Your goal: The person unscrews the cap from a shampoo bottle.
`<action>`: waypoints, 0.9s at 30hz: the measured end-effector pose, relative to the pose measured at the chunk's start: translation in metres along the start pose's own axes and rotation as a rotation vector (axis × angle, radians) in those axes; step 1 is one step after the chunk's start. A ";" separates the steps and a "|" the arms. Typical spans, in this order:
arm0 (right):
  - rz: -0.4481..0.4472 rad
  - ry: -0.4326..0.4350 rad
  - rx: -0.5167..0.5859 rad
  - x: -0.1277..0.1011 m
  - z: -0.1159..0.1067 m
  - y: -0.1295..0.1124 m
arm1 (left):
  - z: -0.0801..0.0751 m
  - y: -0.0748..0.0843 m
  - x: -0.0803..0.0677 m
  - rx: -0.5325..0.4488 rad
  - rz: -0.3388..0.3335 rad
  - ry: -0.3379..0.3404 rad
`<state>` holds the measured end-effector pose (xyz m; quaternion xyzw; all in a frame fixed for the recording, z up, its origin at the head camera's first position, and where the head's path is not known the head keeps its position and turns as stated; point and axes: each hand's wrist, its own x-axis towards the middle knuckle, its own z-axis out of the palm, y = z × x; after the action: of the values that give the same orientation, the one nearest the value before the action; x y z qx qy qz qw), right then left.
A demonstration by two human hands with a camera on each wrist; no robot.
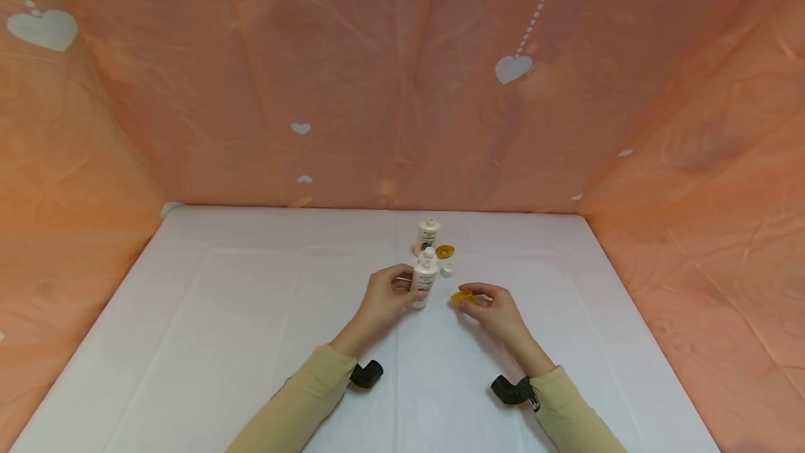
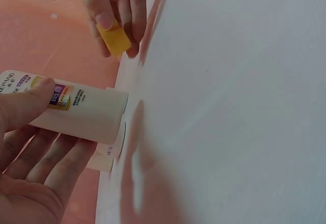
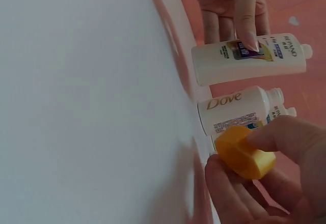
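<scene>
A white REPAND-labelled bottle with a bare, capless neck stands roughly upright in my left hand. Thumb and fingers grip it from the left; whether its base touches the table cannot be told. My right hand pinches a yellow cap between thumb and fingers, a short way to the bottle's right. Just behind the gripped bottle stands a white Dove bottle with its neck uncovered, mostly hidden in the head view. Farther back is another capless white bottle.
On the table, a second yellow cap lies beside the rear bottle, with a small white cap nearer to me. Orange cloth with pale hearts walls the table's back and sides. Black wrist devices hang below the forearms.
</scene>
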<state>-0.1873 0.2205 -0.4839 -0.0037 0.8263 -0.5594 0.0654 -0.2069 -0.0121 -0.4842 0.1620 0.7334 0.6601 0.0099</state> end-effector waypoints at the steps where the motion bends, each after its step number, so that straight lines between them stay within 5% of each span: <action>1: -0.013 -0.012 -0.012 0.001 0.000 0.000 | 0.001 -0.001 0.000 0.005 0.000 -0.002; 9: -0.120 -0.078 -0.119 0.010 -0.001 0.002 | 0.006 -0.005 0.002 0.009 -0.027 -0.015; 27: -0.203 -0.132 -0.239 0.025 -0.007 0.008 | 0.010 -0.006 0.004 0.008 -0.022 0.000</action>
<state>-0.2126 0.2279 -0.4914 -0.1316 0.8763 -0.4593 0.0617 -0.2094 -0.0017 -0.4906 0.1538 0.7380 0.6569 0.0167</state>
